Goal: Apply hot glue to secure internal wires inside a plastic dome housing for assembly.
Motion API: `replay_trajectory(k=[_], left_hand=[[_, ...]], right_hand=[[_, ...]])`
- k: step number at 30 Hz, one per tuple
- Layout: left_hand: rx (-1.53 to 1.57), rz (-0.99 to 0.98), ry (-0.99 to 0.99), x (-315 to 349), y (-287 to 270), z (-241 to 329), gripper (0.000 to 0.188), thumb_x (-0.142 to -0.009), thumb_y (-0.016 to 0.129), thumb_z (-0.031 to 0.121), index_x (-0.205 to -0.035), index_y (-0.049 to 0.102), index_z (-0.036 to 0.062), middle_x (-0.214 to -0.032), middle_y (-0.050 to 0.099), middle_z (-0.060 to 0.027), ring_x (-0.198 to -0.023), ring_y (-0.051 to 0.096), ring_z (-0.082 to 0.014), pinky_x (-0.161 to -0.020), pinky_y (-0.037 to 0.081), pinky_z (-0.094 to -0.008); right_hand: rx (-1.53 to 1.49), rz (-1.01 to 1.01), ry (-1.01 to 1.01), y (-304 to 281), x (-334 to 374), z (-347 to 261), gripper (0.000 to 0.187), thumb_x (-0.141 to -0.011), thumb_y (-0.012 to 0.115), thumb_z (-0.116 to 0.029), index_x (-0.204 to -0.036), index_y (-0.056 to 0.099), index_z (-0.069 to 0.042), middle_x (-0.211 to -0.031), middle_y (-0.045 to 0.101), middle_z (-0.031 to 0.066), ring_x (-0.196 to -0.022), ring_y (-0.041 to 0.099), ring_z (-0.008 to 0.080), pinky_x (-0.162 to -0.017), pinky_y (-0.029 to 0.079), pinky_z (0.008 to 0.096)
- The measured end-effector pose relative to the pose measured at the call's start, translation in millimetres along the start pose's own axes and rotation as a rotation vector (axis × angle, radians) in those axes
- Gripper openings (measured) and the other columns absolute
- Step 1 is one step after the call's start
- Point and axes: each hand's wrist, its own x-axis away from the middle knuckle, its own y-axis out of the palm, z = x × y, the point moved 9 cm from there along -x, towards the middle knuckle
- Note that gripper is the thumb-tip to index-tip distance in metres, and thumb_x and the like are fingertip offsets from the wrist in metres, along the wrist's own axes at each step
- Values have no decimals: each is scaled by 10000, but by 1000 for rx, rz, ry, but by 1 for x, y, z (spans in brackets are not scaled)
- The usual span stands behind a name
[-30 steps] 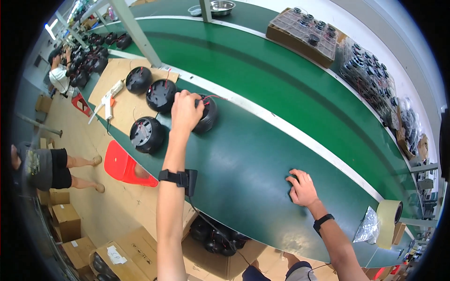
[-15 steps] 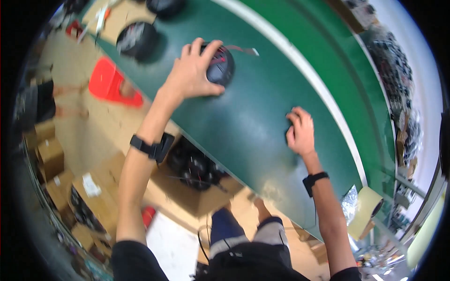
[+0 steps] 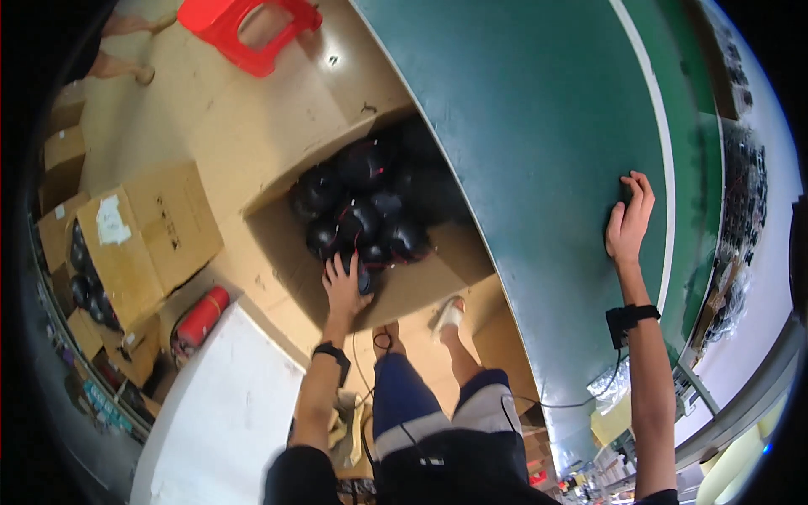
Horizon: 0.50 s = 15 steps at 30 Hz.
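My left hand reaches down into an open cardboard box on the floor. Its fingers and thumb are spread round a black round part at the box's near side, partly hidden by the hand. Several more black, shiny, rounded parts with thin red wires fill the box beside it. On the green tabletop, my right hand rests with its fingers bent and thumb apart. A dark patch shows between thumb and fingertips; I cannot make out whether it is shadow.
The table edge overhangs the box's right side. A red stool stands on the floor at the far left, near another person's legs. Left lie another cardboard box, a red cylinder and a white panel. A cable crosses the table's near end.
My left hand has moved from a black round part on the table down into the floor box. The view has swung left and down. My right hand stays on the table.
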Motion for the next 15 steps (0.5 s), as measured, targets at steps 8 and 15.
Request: replay_trajectory(k=[8,15], left_hand=[[296,358,181,-28,-134,35,609,-787,756,128,-1346,526,51,-1360,526,-233,-1274,511,-410,-1062,449,-468],[447,869,439,-113,-524,158,1068,-698,896,207,-1538,273,-9,-1444,446,-258,-1311,478,-402,-1072,445,-446]], right_hand=[[-29,-41,97,-7,-7,-2,431,-764,513,28,-1190,570,1,-1358,500,205,-1221,507,390,-1050,410,460],[-54,61,369,-12,11,29,462,-744,543,18,-1206,556,-5,-1367,490,199,-1189,504,373,-1026,398,476]])
